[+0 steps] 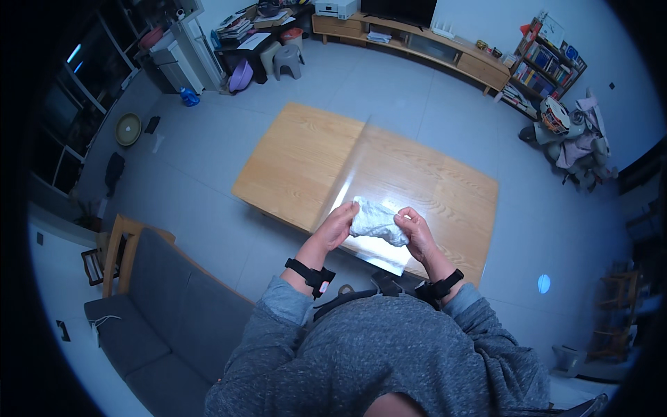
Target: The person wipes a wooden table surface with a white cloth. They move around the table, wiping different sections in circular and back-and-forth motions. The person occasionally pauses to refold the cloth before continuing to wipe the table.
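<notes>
Both of my hands hold a crumpled, light grey-white cloth [378, 221] stretched between them above a wooden coffee table [297, 156]. My left hand [340, 225] pinches its left end between thumb and fingers. At its right end, my right hand [414, 232] grips the edge with thumb and index finger. A clear, glossy sheet [380, 256] covers the right part of the tabletop and reflects light just below the cloth. Black straps with small devices circle both wrists.
A grey cushioned sofa [167, 297] stands at lower left. Beyond the table are a grey stool [288, 61], a low wooden TV cabinet [417, 44] and a bookshelf [547, 62]. A cloth-draped ride-on or scooter [578, 143] stands at right.
</notes>
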A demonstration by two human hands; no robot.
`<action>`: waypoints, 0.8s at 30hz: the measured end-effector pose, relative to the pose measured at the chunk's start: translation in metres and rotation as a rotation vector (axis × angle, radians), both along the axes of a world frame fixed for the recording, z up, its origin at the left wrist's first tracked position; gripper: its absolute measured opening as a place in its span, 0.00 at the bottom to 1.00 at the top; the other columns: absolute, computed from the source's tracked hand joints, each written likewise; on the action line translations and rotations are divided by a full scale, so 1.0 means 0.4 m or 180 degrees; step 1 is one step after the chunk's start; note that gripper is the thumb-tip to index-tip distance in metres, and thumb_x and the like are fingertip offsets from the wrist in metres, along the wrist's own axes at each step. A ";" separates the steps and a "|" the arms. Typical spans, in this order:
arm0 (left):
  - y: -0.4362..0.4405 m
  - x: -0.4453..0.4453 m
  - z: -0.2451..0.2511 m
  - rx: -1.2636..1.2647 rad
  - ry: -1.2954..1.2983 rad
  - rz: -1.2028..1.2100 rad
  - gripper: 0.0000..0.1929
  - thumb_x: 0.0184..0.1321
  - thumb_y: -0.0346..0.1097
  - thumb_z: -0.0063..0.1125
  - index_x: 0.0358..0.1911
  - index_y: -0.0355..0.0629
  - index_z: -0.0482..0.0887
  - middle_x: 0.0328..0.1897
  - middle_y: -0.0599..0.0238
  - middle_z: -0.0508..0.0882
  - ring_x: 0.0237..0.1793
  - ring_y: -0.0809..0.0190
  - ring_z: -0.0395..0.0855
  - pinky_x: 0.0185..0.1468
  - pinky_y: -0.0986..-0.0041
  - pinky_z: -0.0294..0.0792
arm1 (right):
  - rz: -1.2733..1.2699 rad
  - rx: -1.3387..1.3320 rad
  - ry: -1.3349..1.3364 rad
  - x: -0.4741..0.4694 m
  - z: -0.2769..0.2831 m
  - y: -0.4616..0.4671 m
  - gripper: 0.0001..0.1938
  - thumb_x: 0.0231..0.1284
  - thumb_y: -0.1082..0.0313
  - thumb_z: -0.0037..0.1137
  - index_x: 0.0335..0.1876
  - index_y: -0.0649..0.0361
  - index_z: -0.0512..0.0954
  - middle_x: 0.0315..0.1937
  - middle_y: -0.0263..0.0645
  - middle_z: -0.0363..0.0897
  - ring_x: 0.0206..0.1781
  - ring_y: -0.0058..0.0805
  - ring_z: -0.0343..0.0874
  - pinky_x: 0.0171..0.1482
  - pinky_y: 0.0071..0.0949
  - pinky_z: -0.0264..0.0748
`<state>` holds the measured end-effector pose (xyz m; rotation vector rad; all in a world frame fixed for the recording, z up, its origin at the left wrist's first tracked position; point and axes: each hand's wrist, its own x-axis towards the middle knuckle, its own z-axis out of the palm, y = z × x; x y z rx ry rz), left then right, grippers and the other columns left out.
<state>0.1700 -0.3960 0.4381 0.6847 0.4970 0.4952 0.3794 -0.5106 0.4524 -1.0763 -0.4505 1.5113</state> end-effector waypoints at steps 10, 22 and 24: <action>-0.034 -0.052 -0.025 0.0358 0.0560 -0.0097 0.20 0.56 0.21 0.60 0.53 0.36 0.77 0.51 0.61 0.83 0.48 0.64 0.84 0.55 0.71 0.75 | -0.0023 0.0600 -0.0150 -0.020 0.036 0.019 0.17 0.56 0.87 0.51 0.49 0.56 0.70 0.49 0.38 0.80 0.45 0.24 0.81 0.46 0.20 0.79; -0.068 -0.103 -0.080 0.1024 0.1264 0.0173 0.17 0.49 0.13 0.39 0.23 0.41 0.82 0.28 0.67 0.83 0.35 0.66 0.80 0.41 0.74 0.72 | -0.0121 0.0289 -0.0935 0.033 -0.010 -0.009 0.16 0.60 0.80 0.49 0.53 0.62 0.76 0.46 0.39 0.80 0.47 0.26 0.79 0.51 0.26 0.76; -0.089 -0.096 -0.096 0.1349 0.1432 0.0323 0.17 0.49 0.13 0.39 0.23 0.41 0.82 0.27 0.69 0.83 0.33 0.68 0.79 0.40 0.76 0.71 | -0.0439 0.0057 -0.0219 0.026 -0.037 -0.021 0.16 0.72 0.65 0.49 0.61 0.59 0.72 0.58 0.42 0.74 0.57 0.30 0.76 0.59 0.32 0.76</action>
